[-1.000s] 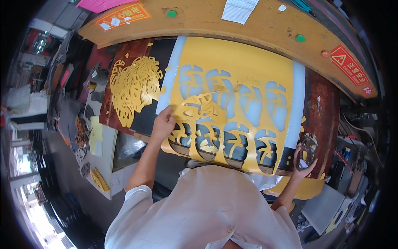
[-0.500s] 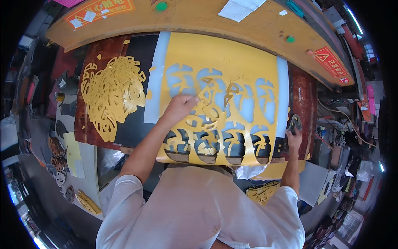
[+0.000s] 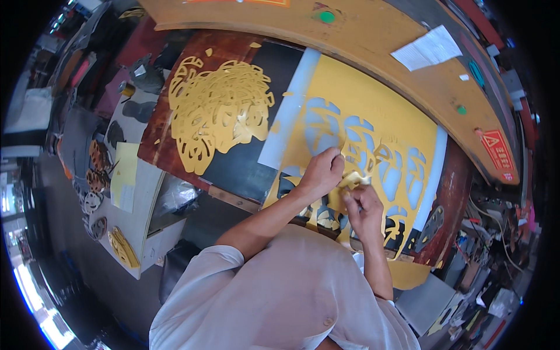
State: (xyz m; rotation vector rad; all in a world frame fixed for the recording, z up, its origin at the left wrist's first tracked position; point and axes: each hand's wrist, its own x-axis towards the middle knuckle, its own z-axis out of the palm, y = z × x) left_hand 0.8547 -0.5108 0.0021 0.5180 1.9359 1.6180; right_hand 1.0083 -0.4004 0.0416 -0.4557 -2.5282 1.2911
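A yellow sheet with rows of shaped cut-outs lies over a pale board in front of me. My left hand is closed above the sheet's cut part; what its fingers hold, if anything, is hidden. Close beside it, my right hand pinches a bent yellow cut piece raised from the sheet. To the right, a dark, shaped cutting die rests at the board's edge, apart from both hands. On the left lies a heap of yellow cut pieces.
An orange machine beam with green buttons spans the far side, a paper sheet on it. At the left stands a side table with yellow pieces and dark shaped parts. A grey panel sits low on the right.
My right hand has let go of the dark die and come left to the yellow sheet, now gripping a cut piece. The view has turned, and my left hand stays over the sheet.
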